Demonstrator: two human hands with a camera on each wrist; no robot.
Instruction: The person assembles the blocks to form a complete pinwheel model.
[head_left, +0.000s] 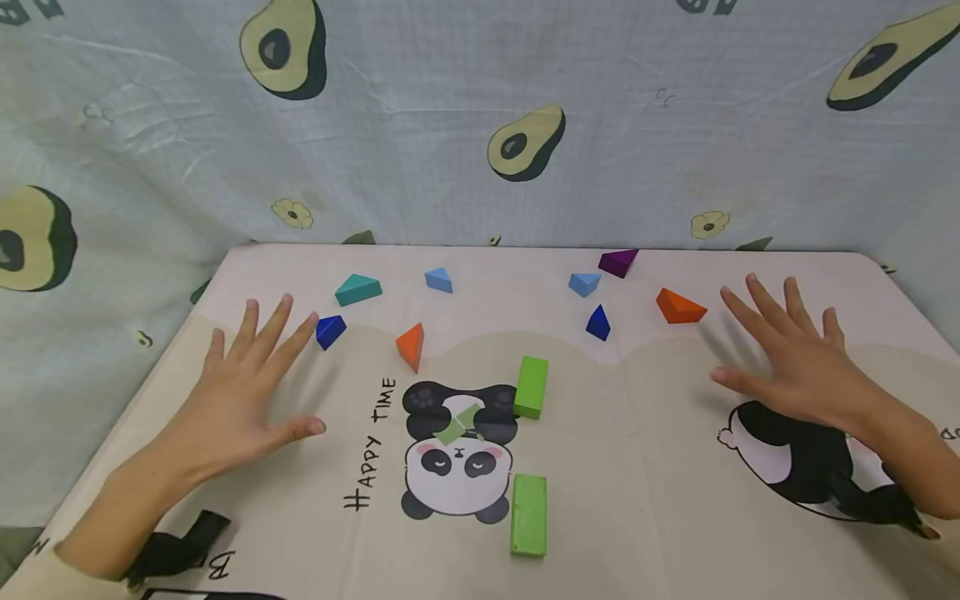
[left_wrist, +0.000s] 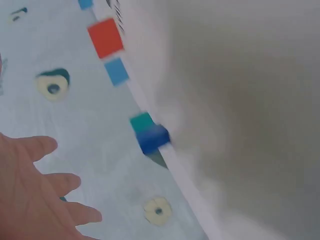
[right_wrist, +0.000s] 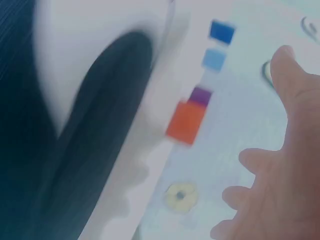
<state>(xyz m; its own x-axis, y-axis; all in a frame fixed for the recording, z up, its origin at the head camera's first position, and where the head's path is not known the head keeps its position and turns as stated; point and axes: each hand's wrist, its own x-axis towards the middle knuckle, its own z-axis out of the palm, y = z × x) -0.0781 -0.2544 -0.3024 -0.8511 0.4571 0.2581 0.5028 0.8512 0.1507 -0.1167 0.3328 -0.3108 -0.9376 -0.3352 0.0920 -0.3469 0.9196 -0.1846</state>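
My left hand (head_left: 236,396) is spread over the left of the table, fingers straight and holding nothing. Its index fingertip appears close to a dark blue triangular block (head_left: 331,332); contact cannot be told. A teal block (head_left: 358,289), a light blue block (head_left: 439,280) and an orange block (head_left: 410,346) lie further right. Above the right side, my right hand (head_left: 795,362) is likewise spread and holds nothing. Nearest to it is an orange-red block (head_left: 681,307). Beside that lie a purple block (head_left: 618,262), a light blue block (head_left: 584,284) and a dark blue block (head_left: 598,323).
Two green rectangular blocks, one far (head_left: 531,387) and one near (head_left: 528,515), lie at mid-table beside a printed panda (head_left: 459,475). The table's cover (head_left: 600,467) is pale with panda prints. An avocado-patterned cloth (head_left: 420,125) hangs behind the far edge.
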